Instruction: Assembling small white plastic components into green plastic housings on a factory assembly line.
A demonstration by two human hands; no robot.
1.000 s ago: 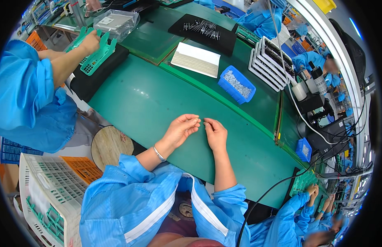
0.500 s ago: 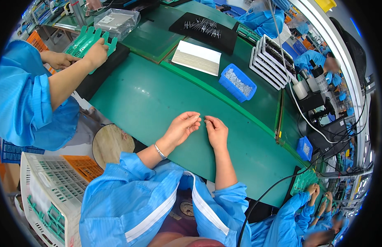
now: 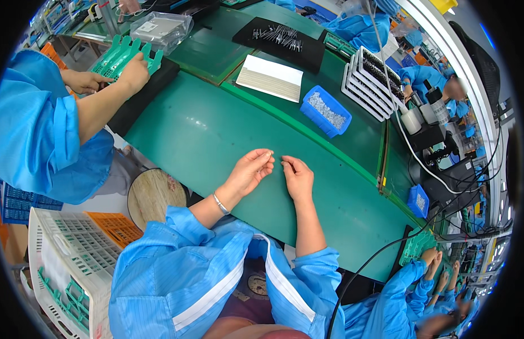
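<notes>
My left hand (image 3: 252, 171) is over the green table with thumb and forefinger pressed together and the other fingers curled. Whatever sits at its fingertips is too small to name. Close by on the right, my right hand (image 3: 297, 177) is also pinched, its fingertips toward the left hand and a small gap between them. A tiny dark spot shows at the right fingertips, but I cannot tell what it is. Beyond both hands stands a blue bin (image 3: 326, 112) of small whitish pieces. A white sheet with beige strips (image 3: 270, 78) lies to its left.
A black mat (image 3: 245, 35) with thin metal pins lies at the back. Stacked white racks (image 3: 368, 85) stand right of the bin. At left, a co-worker holds a green tray (image 3: 116, 61). A black cable (image 3: 380, 250) crosses the table's right side. A white crate (image 3: 75, 254) is at lower left.
My left hand has lifted slightly away from me, and the gap between my fingertips is a little wider. The co-worker's arms at left have shifted slightly to the right.
</notes>
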